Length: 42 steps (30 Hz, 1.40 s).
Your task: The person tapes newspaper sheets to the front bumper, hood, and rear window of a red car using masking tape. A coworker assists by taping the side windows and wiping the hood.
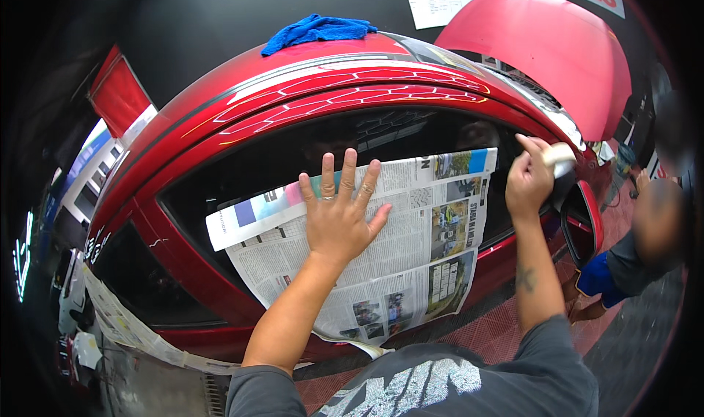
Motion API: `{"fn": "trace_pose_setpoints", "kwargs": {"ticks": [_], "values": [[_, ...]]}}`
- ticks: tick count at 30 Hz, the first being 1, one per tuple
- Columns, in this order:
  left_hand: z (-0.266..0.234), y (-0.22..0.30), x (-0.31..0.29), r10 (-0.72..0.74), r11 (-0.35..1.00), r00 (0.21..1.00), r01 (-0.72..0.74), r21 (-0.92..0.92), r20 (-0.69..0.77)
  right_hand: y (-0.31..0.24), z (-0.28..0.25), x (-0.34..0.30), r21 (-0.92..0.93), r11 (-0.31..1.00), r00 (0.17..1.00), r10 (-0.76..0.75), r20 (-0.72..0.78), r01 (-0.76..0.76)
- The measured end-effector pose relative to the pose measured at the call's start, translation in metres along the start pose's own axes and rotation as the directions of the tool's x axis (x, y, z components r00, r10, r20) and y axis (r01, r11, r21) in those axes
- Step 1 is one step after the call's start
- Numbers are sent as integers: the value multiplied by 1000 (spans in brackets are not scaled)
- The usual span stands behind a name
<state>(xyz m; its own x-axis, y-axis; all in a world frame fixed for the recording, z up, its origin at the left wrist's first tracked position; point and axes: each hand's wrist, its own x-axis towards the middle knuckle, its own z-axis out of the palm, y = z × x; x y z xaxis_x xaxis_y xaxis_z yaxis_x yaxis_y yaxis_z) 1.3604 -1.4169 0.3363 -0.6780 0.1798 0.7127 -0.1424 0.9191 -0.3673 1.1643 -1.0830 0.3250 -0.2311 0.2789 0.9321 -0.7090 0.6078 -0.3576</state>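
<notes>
My left hand (339,208) lies flat with fingers spread on a newspaper sheet (400,270), pressing it against the dark side window (411,124) of a red car. The sheet's upper edge is folded over and slopes across the glass, while its lower part hangs down over the door. Past the sheet's right end, my right hand (529,181) is raised by the front of the window, fingers bent around a pale roll, apparently masking tape (559,155), blurred by motion. Whether a strip runs from the roll to the paper cannot be made out.
A blue cloth (317,32) rests on the car roof. The side mirror (581,223) juts out below my right hand. Beyond it a raised red hood (543,50) stands up. A person in dark clothes (645,248) is at the right. More paper (139,318) covers the car's lower rear.
</notes>
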Motion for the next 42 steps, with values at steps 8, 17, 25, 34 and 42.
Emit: {"fn": "trace_pose_setpoints", "kwargs": {"ticks": [8,17,25,34,42], "values": [[-3,5,9,-12,999,1000,13,37,-27,-176,32,-69,180,962,834,-270,481,208],[-1,5,2,-27,999,999,27,16,-29,-34,15,-53,-208,947,907,-147,395,244],[-33,-48,-32,-252,965,965,246,90,71,2,7,-57,-330,925,907,-37,419,190],[-60,-126,-143,-280,902,944,321,289,-177,0,9,-56,-329,924,888,-25,459,197],[-73,-53,-318,141,982,805,-186,20,576,-7,15,-55,-291,933,880,-53,471,212]]}}
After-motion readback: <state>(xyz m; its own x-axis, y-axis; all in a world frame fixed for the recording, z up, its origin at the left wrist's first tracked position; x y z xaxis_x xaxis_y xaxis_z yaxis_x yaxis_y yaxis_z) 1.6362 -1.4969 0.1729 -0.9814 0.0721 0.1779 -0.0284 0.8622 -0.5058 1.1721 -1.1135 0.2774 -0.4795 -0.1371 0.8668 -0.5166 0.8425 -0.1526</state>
